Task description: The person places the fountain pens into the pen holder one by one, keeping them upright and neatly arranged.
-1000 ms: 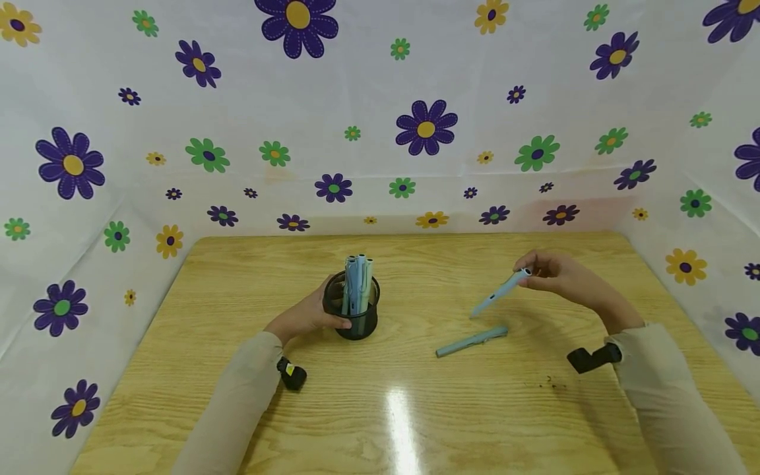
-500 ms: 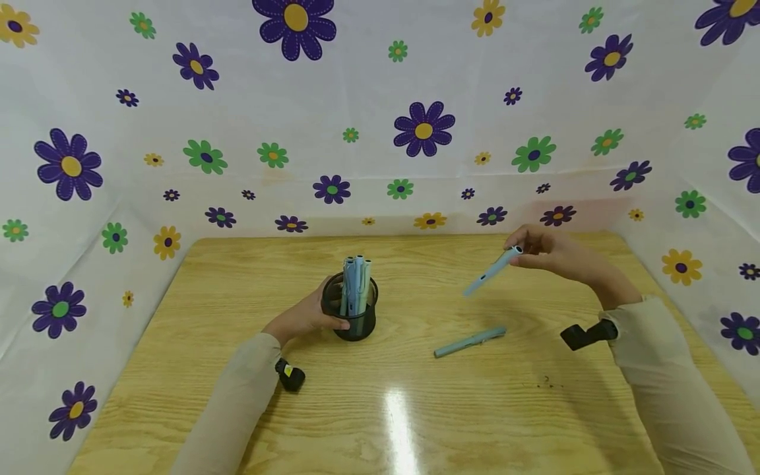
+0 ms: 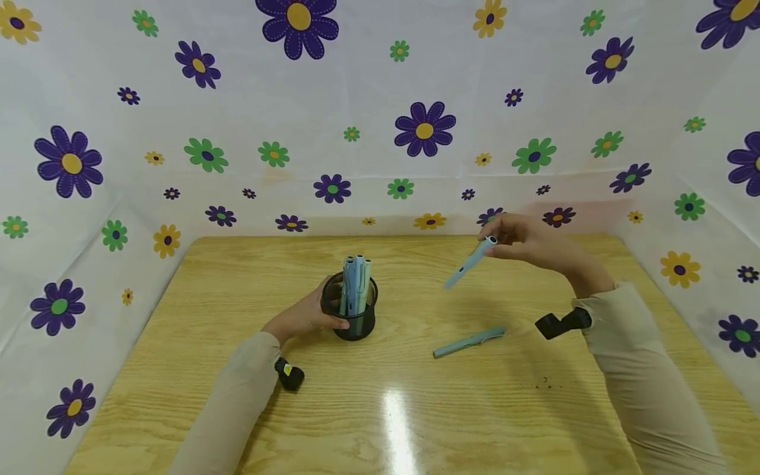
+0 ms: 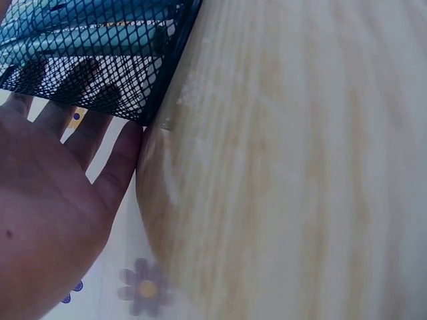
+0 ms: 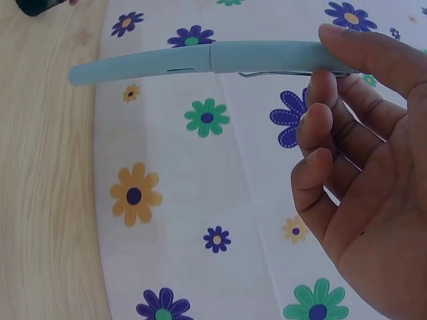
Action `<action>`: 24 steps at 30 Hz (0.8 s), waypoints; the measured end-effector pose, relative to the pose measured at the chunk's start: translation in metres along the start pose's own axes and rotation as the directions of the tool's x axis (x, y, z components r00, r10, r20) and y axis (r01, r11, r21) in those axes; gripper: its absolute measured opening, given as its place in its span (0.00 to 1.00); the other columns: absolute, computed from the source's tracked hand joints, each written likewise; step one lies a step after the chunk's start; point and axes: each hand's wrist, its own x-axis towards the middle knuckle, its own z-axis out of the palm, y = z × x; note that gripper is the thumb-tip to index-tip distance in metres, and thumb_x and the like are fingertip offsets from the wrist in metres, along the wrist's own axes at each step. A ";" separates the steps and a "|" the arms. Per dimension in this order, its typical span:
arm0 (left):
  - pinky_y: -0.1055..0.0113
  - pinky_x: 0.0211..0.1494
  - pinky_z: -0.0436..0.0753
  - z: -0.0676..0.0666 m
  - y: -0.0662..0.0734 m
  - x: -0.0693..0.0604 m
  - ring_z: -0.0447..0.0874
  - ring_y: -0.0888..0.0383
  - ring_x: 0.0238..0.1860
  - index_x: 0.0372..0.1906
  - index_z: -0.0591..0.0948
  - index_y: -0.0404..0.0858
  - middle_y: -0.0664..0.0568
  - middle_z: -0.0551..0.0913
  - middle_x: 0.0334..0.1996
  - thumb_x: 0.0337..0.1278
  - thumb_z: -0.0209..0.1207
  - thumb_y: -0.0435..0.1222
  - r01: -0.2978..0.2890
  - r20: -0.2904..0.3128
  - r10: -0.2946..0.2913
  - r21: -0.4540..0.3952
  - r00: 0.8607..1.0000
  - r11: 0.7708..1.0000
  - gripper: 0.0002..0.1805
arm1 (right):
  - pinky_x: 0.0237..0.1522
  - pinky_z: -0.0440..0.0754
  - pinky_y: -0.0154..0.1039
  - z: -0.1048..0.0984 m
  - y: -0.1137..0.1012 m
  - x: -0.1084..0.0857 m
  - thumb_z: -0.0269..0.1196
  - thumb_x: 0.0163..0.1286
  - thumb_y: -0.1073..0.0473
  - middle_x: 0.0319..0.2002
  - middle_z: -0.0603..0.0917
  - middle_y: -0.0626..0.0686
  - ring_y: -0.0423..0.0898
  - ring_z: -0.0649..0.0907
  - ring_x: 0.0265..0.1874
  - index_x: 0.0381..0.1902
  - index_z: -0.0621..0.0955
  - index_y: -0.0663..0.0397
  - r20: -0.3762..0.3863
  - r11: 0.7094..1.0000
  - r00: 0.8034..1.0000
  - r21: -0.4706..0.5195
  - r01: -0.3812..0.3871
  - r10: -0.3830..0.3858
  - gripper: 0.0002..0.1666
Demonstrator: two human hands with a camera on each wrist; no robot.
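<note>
My left hand [image 3: 307,315] grips a black mesh pen holder [image 3: 356,328] from its left side, thumb across the front and the other fingers behind. Several blue and pale green pens [image 3: 356,284] stand upright in it; through the mesh in the left wrist view, more pens [image 4: 87,41] show. Up in the air to the right, my right hand [image 3: 528,243] pinches a light blue capped pen [image 5: 267,57] near its cap end. That pen [image 3: 471,264] slants down to the left, apart from the table. Below it, a grey-green pen [image 3: 469,342] lies on the tabletop.
The wooden table [image 3: 332,409] meets a white flowered cloth [image 3: 368,86] at its back and both sides. Small dark specks [image 3: 546,382] mark the wood at the right. Each wrist wears a black camera, as on the right wrist [image 3: 561,323].
My right hand has risen and moved left and away from me, carrying the light blue pen. My left hand, the holder and the lying pen stay in place.
</note>
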 end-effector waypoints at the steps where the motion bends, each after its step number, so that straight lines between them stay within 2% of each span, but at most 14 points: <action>1: 0.43 0.76 0.51 0.000 0.000 0.000 0.53 0.42 0.74 0.75 0.46 0.47 0.44 0.54 0.74 0.44 0.73 0.38 0.001 0.000 -0.001 0.002 1.000 1.000 0.58 | 0.35 0.77 0.32 0.001 -0.001 0.002 0.60 0.68 0.66 0.33 0.78 0.45 0.41 0.77 0.30 0.47 0.77 0.61 -0.006 1.000 1.000 -0.012 0.004 -0.004 0.10; 8: 0.43 0.76 0.52 0.000 -0.001 -0.001 0.52 0.42 0.74 0.75 0.46 0.47 0.44 0.54 0.74 0.44 0.73 0.38 0.005 -0.001 -0.005 0.010 1.000 1.000 0.58 | 0.34 0.76 0.32 0.005 -0.014 0.016 0.60 0.67 0.67 0.33 0.79 0.43 0.41 0.76 0.29 0.45 0.78 0.61 -0.003 0.998 0.999 -0.038 0.046 -0.047 0.08; 15: 0.43 0.76 0.51 0.000 0.000 0.001 0.53 0.42 0.74 0.75 0.47 0.47 0.44 0.55 0.74 0.43 0.73 0.37 0.006 -0.003 -0.006 0.005 1.000 1.000 0.58 | 0.33 0.76 0.32 0.010 -0.025 0.030 0.61 0.66 0.67 0.33 0.80 0.43 0.41 0.78 0.29 0.45 0.78 0.61 -0.009 0.998 0.999 -0.048 0.048 -0.049 0.10; 24: 0.43 0.76 0.51 -0.001 -0.001 0.001 0.54 0.43 0.74 0.74 0.48 0.46 0.44 0.56 0.73 0.43 0.74 0.38 0.009 -0.002 -0.009 0.021 1.000 1.000 0.57 | 0.36 0.77 0.32 0.018 -0.035 0.053 0.61 0.67 0.66 0.32 0.80 0.45 0.42 0.78 0.31 0.46 0.77 0.63 -0.008 0.998 0.998 0.006 0.068 -0.068 0.11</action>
